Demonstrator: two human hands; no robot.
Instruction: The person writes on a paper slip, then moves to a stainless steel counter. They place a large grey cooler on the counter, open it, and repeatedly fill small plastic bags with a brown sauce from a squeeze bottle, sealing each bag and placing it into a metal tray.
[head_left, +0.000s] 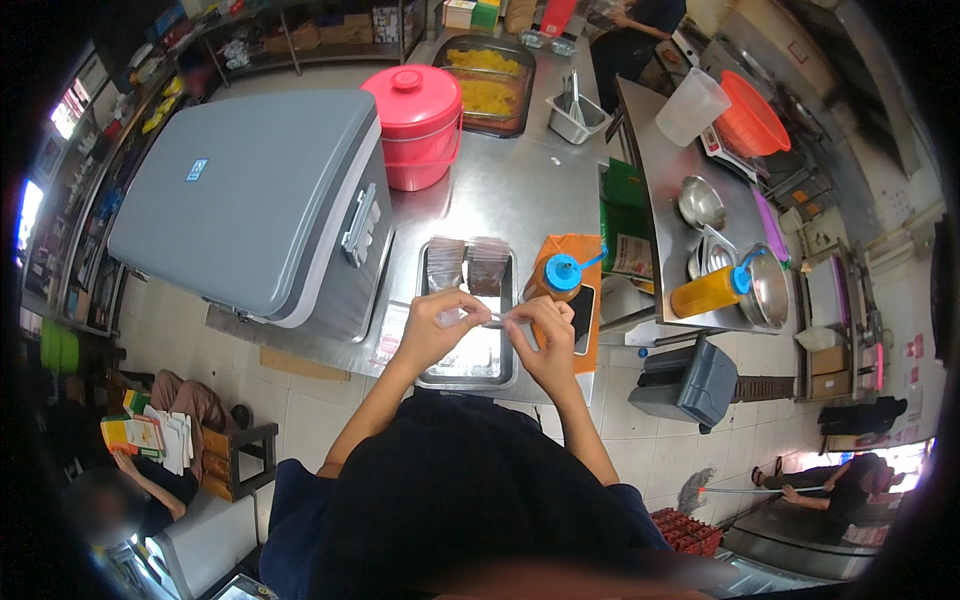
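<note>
Between them, my left hand (450, 319) and my right hand (541, 330) pinch a small clear plastic piece (495, 319), perhaps a bag or sachet, above a steel tray (512, 367). At the tray's far end lie two rows of small clear packets with dark brown contents, a left row (444, 264) and a right row (487, 268). A squeeze bottle with a blue cap (562, 273) stands just beyond my right hand, on an orange cloth or sheet (589, 251). A dark phone (582, 319) lies beside it, partly hidden by my right hand.
A large grey cooler box (247, 195) and a pink lidded bucket (416, 127) stand at the left. Further back are a black tray of yellow food (484, 82) and a steel container with a whisk (577, 116). A side table (645, 142) holds bowls and a yellow squeeze bottle (705, 298). Other people are around.
</note>
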